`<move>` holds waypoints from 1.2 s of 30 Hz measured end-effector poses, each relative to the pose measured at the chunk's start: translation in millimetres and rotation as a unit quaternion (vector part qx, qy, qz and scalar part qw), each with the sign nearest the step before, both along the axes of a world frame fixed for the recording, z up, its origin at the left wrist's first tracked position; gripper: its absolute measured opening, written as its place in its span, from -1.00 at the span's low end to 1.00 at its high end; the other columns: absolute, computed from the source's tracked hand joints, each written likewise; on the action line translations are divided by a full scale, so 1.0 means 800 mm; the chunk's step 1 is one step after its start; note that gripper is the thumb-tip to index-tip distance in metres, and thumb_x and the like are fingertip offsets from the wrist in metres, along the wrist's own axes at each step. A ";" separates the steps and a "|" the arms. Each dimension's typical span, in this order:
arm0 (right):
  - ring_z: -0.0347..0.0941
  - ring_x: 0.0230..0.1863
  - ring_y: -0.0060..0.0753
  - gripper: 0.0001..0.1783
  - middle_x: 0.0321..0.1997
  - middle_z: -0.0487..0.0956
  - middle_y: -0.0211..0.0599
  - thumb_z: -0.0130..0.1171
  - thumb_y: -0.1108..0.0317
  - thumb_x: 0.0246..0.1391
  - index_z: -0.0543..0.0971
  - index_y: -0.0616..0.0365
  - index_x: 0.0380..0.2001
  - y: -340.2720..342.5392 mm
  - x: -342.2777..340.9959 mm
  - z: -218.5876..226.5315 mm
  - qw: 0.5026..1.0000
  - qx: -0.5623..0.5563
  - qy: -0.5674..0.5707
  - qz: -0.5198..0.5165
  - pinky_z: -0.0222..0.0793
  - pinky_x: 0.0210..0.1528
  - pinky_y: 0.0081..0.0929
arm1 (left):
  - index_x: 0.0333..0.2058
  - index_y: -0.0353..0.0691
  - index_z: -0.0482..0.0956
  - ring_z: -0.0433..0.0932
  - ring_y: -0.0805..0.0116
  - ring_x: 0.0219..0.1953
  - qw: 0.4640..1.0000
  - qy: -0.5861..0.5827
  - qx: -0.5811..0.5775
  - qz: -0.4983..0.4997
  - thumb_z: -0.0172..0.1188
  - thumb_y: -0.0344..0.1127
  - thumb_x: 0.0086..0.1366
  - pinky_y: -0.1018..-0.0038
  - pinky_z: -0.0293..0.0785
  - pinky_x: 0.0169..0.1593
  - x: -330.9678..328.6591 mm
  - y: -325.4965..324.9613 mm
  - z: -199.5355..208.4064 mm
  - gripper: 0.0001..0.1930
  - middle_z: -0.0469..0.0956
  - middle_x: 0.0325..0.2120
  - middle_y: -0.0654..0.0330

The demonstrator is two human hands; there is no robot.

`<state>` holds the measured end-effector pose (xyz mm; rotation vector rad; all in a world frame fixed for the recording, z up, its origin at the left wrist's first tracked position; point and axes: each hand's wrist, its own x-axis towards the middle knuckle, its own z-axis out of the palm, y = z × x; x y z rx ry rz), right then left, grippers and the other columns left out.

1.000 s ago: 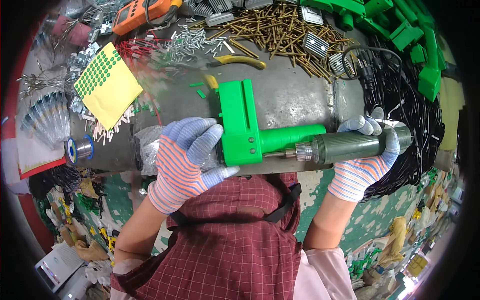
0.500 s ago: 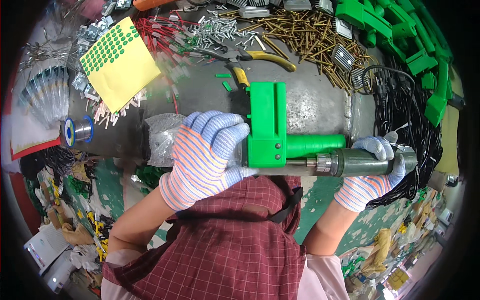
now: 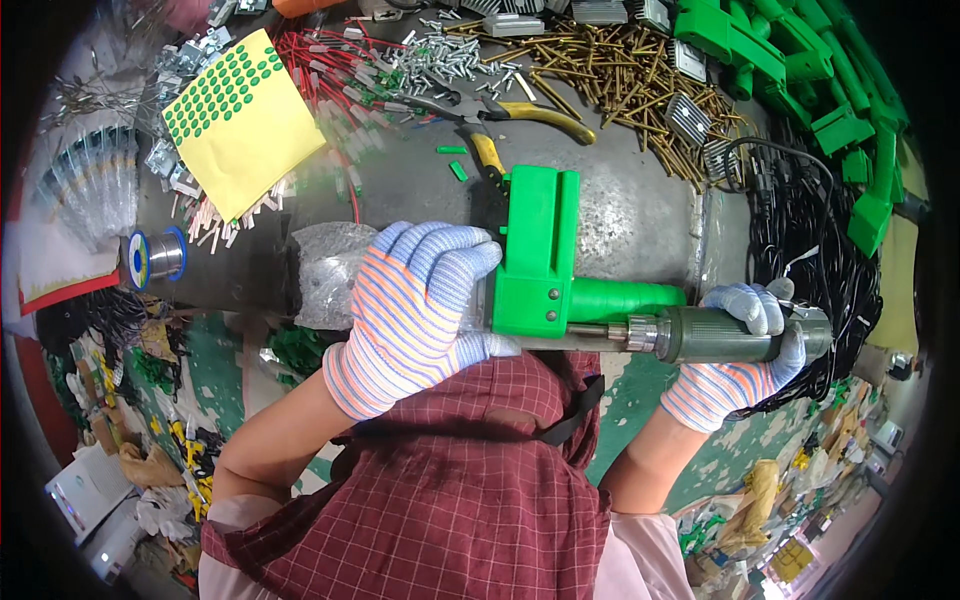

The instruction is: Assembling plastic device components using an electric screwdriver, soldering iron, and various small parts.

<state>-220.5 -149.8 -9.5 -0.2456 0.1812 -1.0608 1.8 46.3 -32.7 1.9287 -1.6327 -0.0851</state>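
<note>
My left hand [image 3: 410, 310], in a striped knit glove, grips the left side of a green plastic housing [image 3: 537, 240] with a ribbed handle [image 3: 628, 296] pointing right. Two small screws show on its body. Wrapped around a dark green power screwdriver [image 3: 712, 334], my right hand [image 3: 722, 390] wears the same kind of glove. The screwdriver lies level just below the handle. Its bit reaches the lower right edge of the housing; the tip is hidden there. A crumpled clear plastic bag [image 3: 330, 275] lies beside my left hand.
Yellow-handled pliers [image 3: 545, 120] lie beyond the housing, near piles of silver screws [image 3: 440, 65] and brass rods [image 3: 610, 75]. Black cables [image 3: 790, 230] and green housings [image 3: 830, 70] crowd the right. On the left are a yellow sticker sheet [image 3: 255, 160] and a solder wire spool [image 3: 158, 257].
The screwdriver has shifted slightly left, its chuck closer to the housing. The housing has tilted a little, its top leaning right. Both hands keep their hold.
</note>
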 end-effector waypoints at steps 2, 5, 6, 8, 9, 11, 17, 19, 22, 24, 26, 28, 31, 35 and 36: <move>0.27 -0.44 -0.58 -0.51 -0.46 0.38 -0.55 0.25 0.33 -0.02 0.45 0.28 0.00 0.001 0.002 0.002 1.000 -0.008 -0.012 -0.001 0.32 -0.13 -0.41 | -0.03 -0.18 0.43 0.47 0.08 -0.05 1.000 0.003 -0.003 0.001 0.42 0.20 -0.16 0.13 0.34 0.06 -0.001 0.000 -0.001 -0.21 0.49 -0.06 0.10; 0.26 -0.42 -0.57 -0.52 -0.45 0.37 -0.52 0.23 0.32 0.01 0.45 0.29 0.01 0.001 0.000 0.003 0.999 -0.015 -0.030 0.006 0.29 -0.09 -0.40 | -0.03 -0.18 0.43 0.47 0.07 -0.05 1.000 0.002 -0.005 0.002 0.44 0.18 -0.17 0.13 0.33 0.07 -0.003 0.000 0.000 -0.21 0.49 -0.07 0.09; 0.26 -0.42 -0.57 -0.52 -0.45 0.37 -0.52 0.23 0.32 0.01 0.45 0.29 0.01 0.003 0.001 0.005 0.999 -0.015 -0.034 0.003 0.29 -0.09 -0.40 | -0.04 -0.18 0.43 0.48 0.06 -0.05 1.000 -0.001 -0.004 0.004 0.45 0.17 -0.18 0.13 0.33 0.08 -0.004 0.000 0.001 -0.21 0.49 -0.07 0.09; 0.24 -0.39 -0.54 -0.49 -0.45 0.33 -0.50 0.20 0.29 0.05 0.43 0.31 0.06 0.008 0.007 0.012 0.999 -0.031 -0.009 -0.015 0.25 -0.07 -0.41 | -0.03 -0.19 0.43 0.48 0.06 -0.04 1.000 -0.011 0.001 0.001 0.44 0.18 -0.17 0.14 0.33 0.08 -0.005 0.002 0.003 -0.21 0.50 -0.07 0.09; 0.29 -0.38 -0.53 -0.43 -0.44 0.36 -0.49 0.29 0.38 -0.05 0.44 0.36 0.06 0.007 0.009 0.014 1.000 -0.017 -0.003 -0.017 0.33 -0.12 -0.42 | -0.02 -0.19 0.43 0.48 0.07 -0.04 1.000 -0.017 0.005 0.002 0.44 0.19 -0.16 0.14 0.33 0.09 -0.004 0.004 0.004 -0.21 0.50 -0.06 0.09; 0.30 -0.37 -0.52 -0.43 -0.44 0.36 -0.49 0.28 0.37 -0.04 0.44 0.37 0.07 0.004 0.008 0.018 0.999 0.001 -0.008 -0.037 0.34 -0.10 -0.42 | 0.02 -0.19 0.42 0.48 0.07 -0.03 1.000 -0.013 0.017 -0.007 0.42 0.21 -0.13 0.15 0.32 0.09 0.001 0.005 0.015 -0.19 0.50 -0.06 0.09; 0.34 -0.34 -0.43 -0.43 -0.41 0.42 -0.40 0.25 0.37 -0.01 0.43 0.43 0.07 -0.018 0.012 0.017 0.998 0.006 -0.002 -0.063 0.36 -0.03 -0.39 | 0.09 -0.11 0.50 0.46 0.09 -0.01 0.998 -0.036 0.059 0.003 0.30 0.30 0.01 0.16 0.29 0.11 0.006 0.015 0.016 -0.23 0.51 -0.06 0.13; 0.34 -0.34 -0.43 -0.42 -0.41 0.43 -0.39 0.26 0.36 -0.01 0.43 0.42 0.07 -0.019 0.017 0.016 0.998 0.009 0.004 -0.062 0.36 -0.02 -0.38 | 0.04 -0.08 0.55 0.47 0.11 -0.03 0.998 -0.013 0.057 0.015 0.29 0.31 0.02 0.16 0.30 0.10 0.006 0.016 0.014 -0.27 0.51 -0.06 0.15; 0.35 -0.34 -0.42 -0.41 -0.42 0.44 -0.37 0.27 0.35 -0.02 0.43 0.41 0.08 -0.022 0.023 0.014 0.998 0.017 0.010 -0.060 0.35 -0.03 -0.36 | 0.04 -0.09 0.54 0.47 0.12 -0.04 0.998 -0.025 0.053 0.014 0.28 0.31 0.02 0.17 0.31 0.09 0.006 0.015 0.014 -0.27 0.52 -0.08 0.15; 0.34 -0.34 -0.43 -0.40 -0.42 0.44 -0.38 0.27 0.34 -0.02 0.42 0.41 0.08 -0.021 0.028 0.014 0.998 0.013 0.017 -0.053 0.35 -0.05 -0.36 | 0.04 -0.10 0.54 0.47 0.12 -0.05 0.998 -0.023 0.052 0.015 0.28 0.31 0.02 0.17 0.32 0.08 0.006 0.013 0.014 -0.27 0.52 -0.09 0.16; 0.31 -0.33 -0.41 -0.39 -0.40 0.43 -0.36 0.24 0.28 0.03 0.41 0.36 0.13 -0.026 0.023 0.005 0.999 0.007 0.000 -0.039 0.32 -0.01 -0.30 | 0.03 -0.10 0.54 0.48 0.12 -0.06 0.998 -0.019 0.050 0.014 0.28 0.31 0.02 0.18 0.32 0.07 0.007 0.012 0.015 -0.28 0.52 -0.10 0.16; 0.29 -0.31 -0.39 -0.38 -0.38 0.42 -0.34 0.20 0.22 0.08 0.39 0.31 0.17 -0.029 0.022 0.002 1.000 0.001 -0.016 -0.025 0.28 0.03 -0.24 | 0.01 -0.11 0.55 0.48 0.11 -0.07 0.999 -0.018 0.043 0.011 0.28 0.31 0.01 0.18 0.33 0.06 0.007 0.011 0.015 -0.28 0.53 -0.10 0.16; 0.29 -0.31 -0.38 -0.39 -0.39 0.42 -0.35 0.20 0.22 0.09 0.40 0.32 0.17 -0.031 0.026 0.001 1.000 0.002 -0.003 -0.029 0.28 0.03 -0.24 | 0.01 -0.11 0.55 0.49 0.12 -0.07 0.999 -0.016 0.049 0.013 0.29 0.31 -0.02 0.18 0.34 0.05 0.009 0.011 0.015 -0.27 0.53 -0.10 0.16; 0.30 -0.34 -0.40 -0.50 -0.43 0.40 -0.39 0.21 0.25 0.05 0.47 0.29 0.03 -0.035 0.033 -0.004 1.000 0.023 -0.021 0.005 0.30 -0.03 -0.29 | 0.00 -0.11 0.55 0.49 0.12 -0.08 0.998 -0.006 0.054 0.012 0.31 0.29 -0.04 0.19 0.35 0.02 0.011 0.007 0.019 -0.27 0.54 -0.10 0.17; 0.30 -0.35 -0.42 -0.54 -0.44 0.39 -0.42 0.22 0.27 0.04 0.48 0.28 -0.02 -0.036 0.034 -0.006 0.999 0.034 -0.023 0.010 0.30 -0.05 -0.31 | 0.00 -0.11 0.55 0.50 0.12 -0.09 0.999 0.009 0.052 0.003 0.33 0.28 -0.05 0.18 0.35 0.01 0.013 0.007 0.018 -0.27 0.54 -0.10 0.18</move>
